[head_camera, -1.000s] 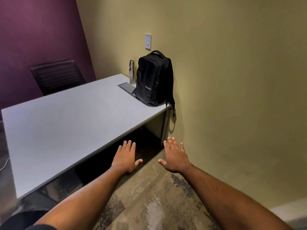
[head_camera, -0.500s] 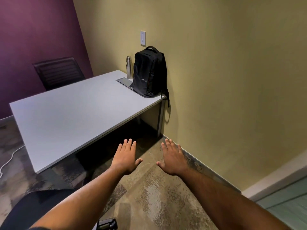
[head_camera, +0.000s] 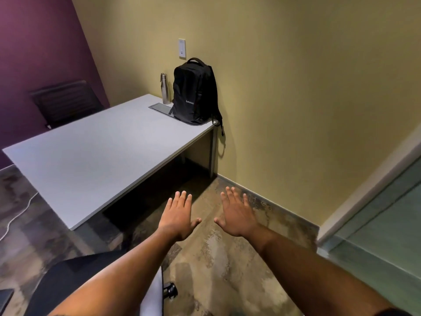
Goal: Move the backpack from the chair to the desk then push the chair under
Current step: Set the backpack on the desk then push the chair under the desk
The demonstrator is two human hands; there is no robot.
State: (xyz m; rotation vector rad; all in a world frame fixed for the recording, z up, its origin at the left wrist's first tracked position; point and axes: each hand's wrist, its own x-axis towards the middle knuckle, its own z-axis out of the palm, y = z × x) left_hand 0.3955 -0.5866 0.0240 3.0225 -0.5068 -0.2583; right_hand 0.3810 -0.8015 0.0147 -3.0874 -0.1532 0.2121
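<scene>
The black backpack (head_camera: 194, 92) stands upright on the far right corner of the white desk (head_camera: 91, 153), leaning against the yellow wall, one strap hanging over the desk's edge. A black chair (head_camera: 75, 272) shows at the bottom left, beneath my left forearm, with a castor (head_camera: 169, 290) on the carpet; it stands out in front of the desk. My left hand (head_camera: 178, 216) and my right hand (head_camera: 237, 213) hover over the floor in front of the desk, palms down, fingers spread, holding nothing.
A steel bottle (head_camera: 165, 88) stands left of the backpack, beside a grey cable hatch (head_camera: 160, 108) in the desk. A second dark chair (head_camera: 66, 102) sits behind the desk against the purple wall. A white cable (head_camera: 17, 217) lies on the floor at left. A glass panel (head_camera: 387, 224) is at right.
The view has pulled back from the desk and tilted, so the black chair and its castor come into sight at the bottom left. Both hands stay open and spread.
</scene>
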